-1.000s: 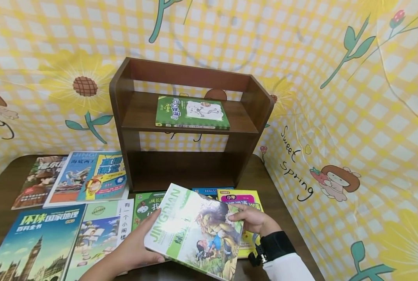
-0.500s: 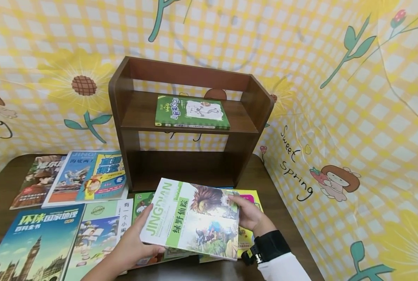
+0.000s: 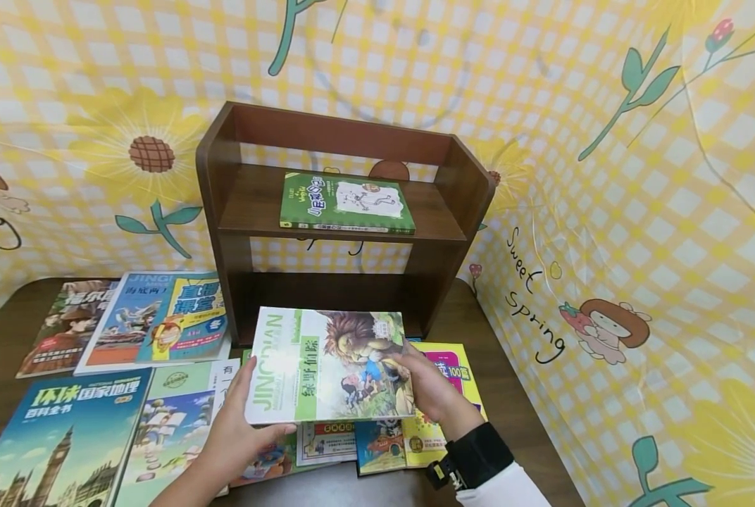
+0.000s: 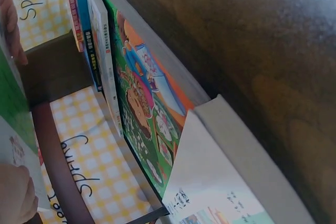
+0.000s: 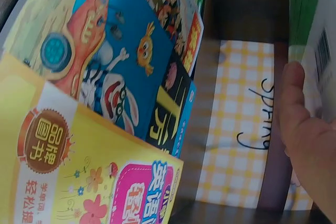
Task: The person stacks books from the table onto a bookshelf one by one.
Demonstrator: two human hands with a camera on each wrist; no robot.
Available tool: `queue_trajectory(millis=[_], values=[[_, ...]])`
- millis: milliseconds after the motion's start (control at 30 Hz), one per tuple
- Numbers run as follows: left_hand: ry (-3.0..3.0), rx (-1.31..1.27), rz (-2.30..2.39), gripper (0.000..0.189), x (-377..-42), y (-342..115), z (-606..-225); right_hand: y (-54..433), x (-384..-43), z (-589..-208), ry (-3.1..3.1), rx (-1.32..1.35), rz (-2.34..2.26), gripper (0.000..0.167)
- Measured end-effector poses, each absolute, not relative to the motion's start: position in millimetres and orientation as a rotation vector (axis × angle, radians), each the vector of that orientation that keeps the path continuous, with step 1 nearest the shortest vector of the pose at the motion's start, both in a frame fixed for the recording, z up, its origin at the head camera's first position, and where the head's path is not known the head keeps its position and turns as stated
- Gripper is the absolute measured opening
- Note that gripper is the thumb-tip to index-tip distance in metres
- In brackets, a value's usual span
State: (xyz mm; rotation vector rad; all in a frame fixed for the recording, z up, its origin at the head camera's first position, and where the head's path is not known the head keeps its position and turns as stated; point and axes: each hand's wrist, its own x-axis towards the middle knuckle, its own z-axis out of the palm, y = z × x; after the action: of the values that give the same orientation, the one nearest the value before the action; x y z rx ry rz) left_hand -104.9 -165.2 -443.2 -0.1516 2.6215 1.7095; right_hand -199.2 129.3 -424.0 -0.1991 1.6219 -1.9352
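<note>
A white-and-green paperback book [image 3: 327, 366] with a lion on its cover is held in both hands, tilted, in front of the small brown bookshelf [image 3: 342, 130]. My left hand [image 3: 238, 429] grips its left edge, the thumb along the near edge. At the opposite edge my right hand [image 3: 437, 391] pinches it, with the fingers beneath out of sight in the head view. In the right wrist view this hand [image 5: 310, 129] lies against the book's back cover [image 5: 320, 51]. On the upper shelf a green book [image 3: 346, 204] lies flat.
Several books lie below the held one, including a yellow one [image 3: 453, 373] and a blue one [image 3: 380, 451]. To the left are a blue magazine [image 3: 67, 436], a pale green book [image 3: 168, 429] and more overlapping magazines [image 3: 187, 320]. A patterned cloth [image 3: 580, 232] hangs behind and at the right.
Both hands have raised the book and moved it left and toward the shelf, turning it more level. More of the yellow and blue books beneath now shows. The green book has stayed put.
</note>
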Motion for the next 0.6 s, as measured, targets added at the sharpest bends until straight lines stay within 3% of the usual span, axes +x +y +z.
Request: queue_trajectory(millis=[333,600], values=[[2.670,-0.134,1.764,0.128,-112,-169,-441,122,-196,-427,1.897,-0.274,-1.836,0.089],[2.671,-0.151,1.719,0.128,-120,-171,-445,123,-198,-432,1.988,-0.402,-1.731,0.094]])
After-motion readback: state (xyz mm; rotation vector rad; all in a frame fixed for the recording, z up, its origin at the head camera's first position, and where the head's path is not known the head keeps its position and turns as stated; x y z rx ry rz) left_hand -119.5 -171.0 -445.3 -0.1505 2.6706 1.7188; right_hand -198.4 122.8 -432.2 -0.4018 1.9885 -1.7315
